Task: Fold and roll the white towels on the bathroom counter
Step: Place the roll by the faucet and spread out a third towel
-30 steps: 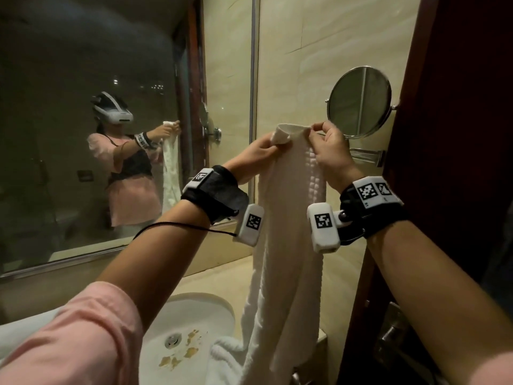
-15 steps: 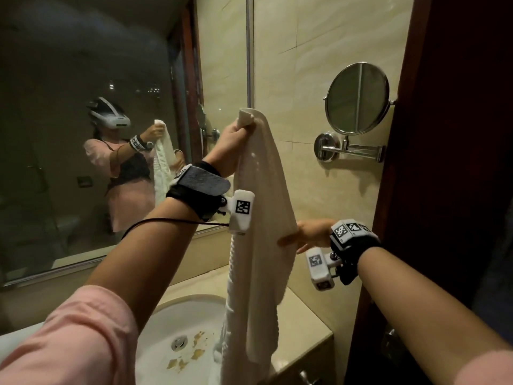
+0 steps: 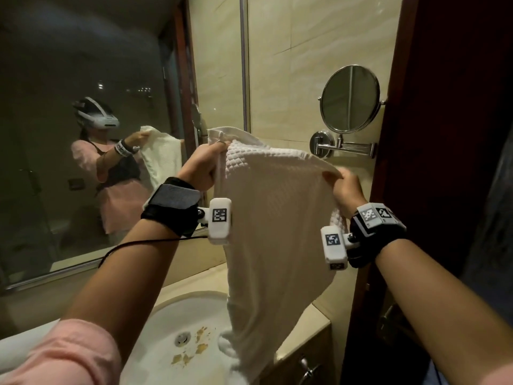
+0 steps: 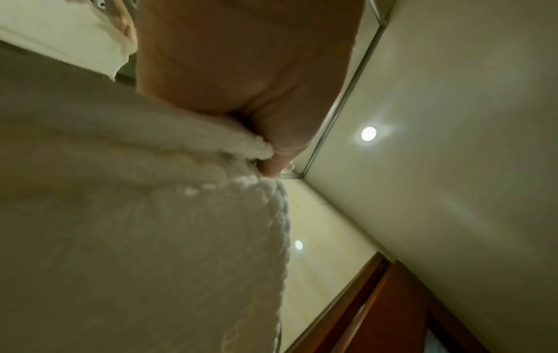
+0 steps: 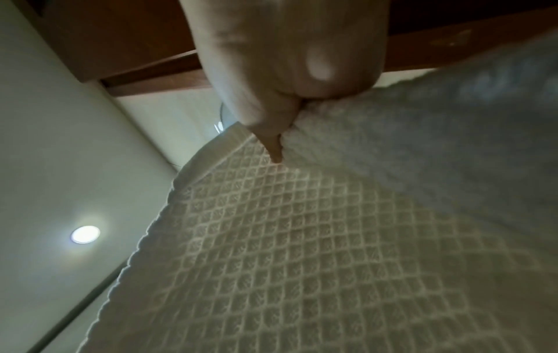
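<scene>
A white waffle-weave towel (image 3: 272, 232) hangs spread in the air above the sink and counter. My left hand (image 3: 205, 165) grips its upper left corner, and my right hand (image 3: 344, 187) pinches its upper right edge. The top edge stretches between the two hands and the rest drapes down, its lower end reaching the sink rim. In the left wrist view the curled left hand (image 4: 271, 152) clamps the bunched towel (image 4: 135, 238). In the right wrist view the right hand (image 5: 281, 119) pinches the towel (image 5: 286, 250).
A white sink (image 3: 166, 354) with brown flecks near the drain lies below, set in a beige counter (image 3: 302, 332). A round shaving mirror (image 3: 349, 98) on a metal arm sticks out from the tiled wall. A dark wooden door frame (image 3: 433, 134) stands at right, a large wall mirror (image 3: 83, 134) at left.
My right hand rose from the towel's lower side edge to its top right and now pinches it. The towel went from hanging narrow under my left hand to spread wide between both hands.
</scene>
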